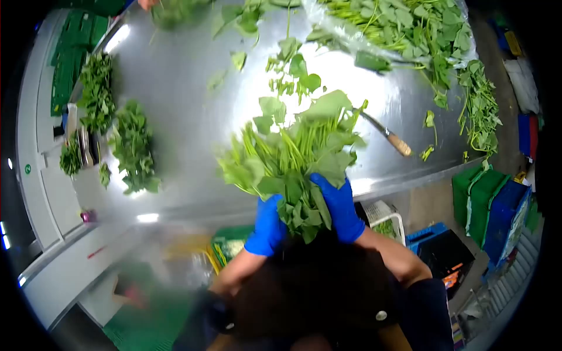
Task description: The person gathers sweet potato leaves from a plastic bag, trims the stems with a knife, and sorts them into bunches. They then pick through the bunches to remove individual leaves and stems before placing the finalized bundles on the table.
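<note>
Leafy bunch: the large bundle of leafy green stems [304, 152] is left of the knife [389, 136] and nearer the wearer, its upper leaves close to the blade.
Why two hands: the bundle is broad and loose, so support from both sides probably keeps the stems together.
Left grip: the blue-gloved left hand [268, 225] is half closed, cupped against the bundle's left side; leaves hide some fingers.
Right grip: the blue-gloved right hand [339, 207] is partly closed along the right side, fingers against the leaves; it is the hand nearer the knife. The hands are apart, with foliage between them.
Knife: it lies flat on the metal surface [193, 117], wooden handle [400, 145] angled towards the wearer's right, perhaps to leave it within easy reach.
Bagged greens: clear plastic [339, 35] lies under and around a heap of greens [404, 29] beyond the knife, likely keeping them gathered.
Side bunches: two [133, 149] [98, 93] are well left of the knife, seemingly grouped apart from the loose sprigs; another [481, 108] is to its right.
Other person: a hand [146, 4] shows far beyond and left of the knife; its hold is unclear.
</note>
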{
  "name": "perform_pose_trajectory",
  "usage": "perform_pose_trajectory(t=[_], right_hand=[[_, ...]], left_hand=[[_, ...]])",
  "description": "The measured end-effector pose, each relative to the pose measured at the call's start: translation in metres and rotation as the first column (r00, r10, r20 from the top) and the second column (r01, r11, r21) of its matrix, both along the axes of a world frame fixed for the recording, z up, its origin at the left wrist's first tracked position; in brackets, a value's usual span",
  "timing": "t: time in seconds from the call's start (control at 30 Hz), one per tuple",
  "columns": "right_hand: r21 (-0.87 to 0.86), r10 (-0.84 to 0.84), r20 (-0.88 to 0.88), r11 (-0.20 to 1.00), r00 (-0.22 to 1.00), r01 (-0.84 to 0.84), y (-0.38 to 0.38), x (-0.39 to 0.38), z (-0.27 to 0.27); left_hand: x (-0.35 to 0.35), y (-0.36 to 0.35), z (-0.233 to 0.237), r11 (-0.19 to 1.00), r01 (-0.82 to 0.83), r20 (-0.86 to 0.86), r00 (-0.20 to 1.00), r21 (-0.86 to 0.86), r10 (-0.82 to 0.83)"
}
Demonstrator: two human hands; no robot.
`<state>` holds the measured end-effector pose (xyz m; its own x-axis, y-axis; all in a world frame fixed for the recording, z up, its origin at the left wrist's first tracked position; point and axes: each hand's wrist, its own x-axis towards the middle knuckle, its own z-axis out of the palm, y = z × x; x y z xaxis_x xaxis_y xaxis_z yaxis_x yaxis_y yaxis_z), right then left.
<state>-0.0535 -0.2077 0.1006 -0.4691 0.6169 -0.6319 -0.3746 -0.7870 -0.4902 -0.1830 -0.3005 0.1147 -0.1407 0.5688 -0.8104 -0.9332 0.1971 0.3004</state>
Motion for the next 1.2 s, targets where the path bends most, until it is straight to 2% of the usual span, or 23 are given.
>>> perform_pose_trajectory(t=[0.03, 0.07, 0.13, 0.23, 0.3, 0.37, 0.4, 0.5, 0.57, 0.6, 0.67, 0.7, 0.73, 0.77, 0.83, 0.87, 0.9, 0.97, 1.03, 1.07, 1.13, 1.17, 1.2], right_hand=[[0.143, 0.064, 0.192, 0.985, 0.979, -0.092, 0.001, -0.002, 0.015], [0.206, 0.120, 0.214, 0.964, 0.969, -0.165, 0.004, -0.004, 0.000], [0.363, 0.221, 0.241, 0.883, 0.945, -0.299, 0.007, -0.009, -0.023], [0.573, 0.309, 0.441, 0.625, 0.842, -0.530, -0.001, -0.027, -0.023], [0.268, 0.471, 0.213, 0.814, 0.856, -0.515, 0.004, -0.062, 0.017], [0.352, 0.526, 0.383, 0.677, 0.760, -0.646, -0.003, -0.097, -0.010], [0.375, 0.534, 0.434, 0.625, 0.725, -0.685, 0.001, -0.116, -0.007], [0.240, 0.731, 0.110, 0.638, 0.674, -0.731, 0.012, -0.138, -0.058], [0.301, 0.646, 0.351, 0.607, 0.677, -0.735, 0.026, -0.120, -0.071], [0.181, 0.581, -0.028, 0.803, 0.813, -0.567, 0.037, -0.095, -0.086], [0.127, 0.383, -0.052, 0.919, 0.922, -0.375, 0.063, -0.040, -0.095], [0.291, 0.304, 0.264, 0.880, 0.915, -0.376, 0.075, -0.021, -0.085], [0.313, 0.173, 0.244, 0.917, 0.954, -0.246, 0.082, -0.009, -0.077], [0.340, 0.038, 0.219, 0.934, 0.975, -0.113, 0.088, 0.001, -0.070], [0.550, 0.006, 0.296, 0.817, 0.955, -0.175, 0.098, 0.017, -0.073], [0.485, 0.008, 0.256, 0.864, 0.967, -0.135, 0.104, 0.007, -0.036], [0.247, 0.047, 0.283, 0.962, 0.958, -0.120, 0.110, 0.003, -0.042], [0.356, 0.216, 0.314, 0.876, 0.925, -0.325, 0.111, -0.003, -0.017], [0.442, 0.372, 0.314, 0.757, 0.873, -0.481, 0.120, -0.020, 0.014], [0.724, 0.220, 0.545, 0.364, 0.809, -0.586, 0.125, -0.026, 0.013], [0.703, -0.159, 0.647, -0.256, 0.746, -0.664, 0.137, -0.046, 0.035], [0.635, -0.241, 0.626, -0.395, 0.741, -0.664, 0.144, -0.056, 0.043], [0.584, -0.276, 0.611, -0.476, 0.742, -0.658, 0.152, -0.069, 0.044]], left_hand=[[0.003, -0.009, -0.005, 0.987, 0.164, -0.302, 0.941, 0.003, -0.155], [-0.001, -0.006, -0.021, 0.947, 0.322, -0.593, 0.759, -0.018, -0.269], [-0.004, 0.014, 0.008, 0.998, 0.058, -0.151, 0.987, -0.021, -0.061], [-0.019, -0.027, -0.006, 0.991, -0.019, -0.094, 0.996, -0.135, 0.006], [-0.029, -0.039, 0.020, 0.983, -0.105, -0.330, 0.943, -0.149, 0.051], [-0.040, -0.052, 0.023, 0.987, -0.137, -0.556, 0.828, -0.080, 0.070], [-0.048, -0.053, 0.020, 0.979, -0.190, -0.486, 0.864, -0.075, 0.131], [-0.064, -0.047, -0.002, 0.965, -0.255, -0.299, 0.928, -0.067, 0.225], [-0.055, -0.039, -0.029, 0.980, -0.197, -0.219, 0.958, -0.029, 0.187], [-0.052, -0.044, -0.073, 0.973, 0.200, -0.661, 0.716, -0.113, -0.224], [-0.035, -0.022, -0.134, 0.798, 0.534, -0.889, 0.172, -0.278, -0.425], [-0.029, 0.018, -0.123, 0.843, 0.532, -0.806, 0.462, -0.082, -0.370], [-0.023, 0.060, -0.112, 0.889, 0.451, -0.636, 0.710, 0.082, -0.302], [-0.023, 0.100, -0.060, 0.959, 0.166, -0.136, 0.981, 0.231, -0.138], [-0.034, 0.125, -0.026, 0.910, 0.343, -0.279, 0.920, 0.235, -0.274], [-0.041, 0.127, -0.018, 0.879, 0.422, -0.354, 0.875, 0.221, -0.331], [-0.050, 0.124, -0.015, 0.858, 0.468, -0.431, 0.833, 0.212, -0.348], [-0.076, 0.111, -0.008, 0.806, 0.565, -0.581, 0.720, 0.174, -0.379], [-0.100, 0.094, 0.014, 0.748, 0.662, -0.853, 0.414, 0.042, -0.319], [-0.114, 0.084, 0.022, 0.726, 0.686, -0.934, 0.233, -0.041, -0.272], [-0.149, 0.087, 0.026, 0.593, 0.718, -0.892, -0.453, -0.366, -0.002], [-0.182, 0.081, 0.017, 0.582, 0.742, -0.893, -0.446, -0.334, 0.056], [-0.198, 0.077, 0.015, 0.602, 0.616, -0.736, -0.673, -0.507, 0.069]])
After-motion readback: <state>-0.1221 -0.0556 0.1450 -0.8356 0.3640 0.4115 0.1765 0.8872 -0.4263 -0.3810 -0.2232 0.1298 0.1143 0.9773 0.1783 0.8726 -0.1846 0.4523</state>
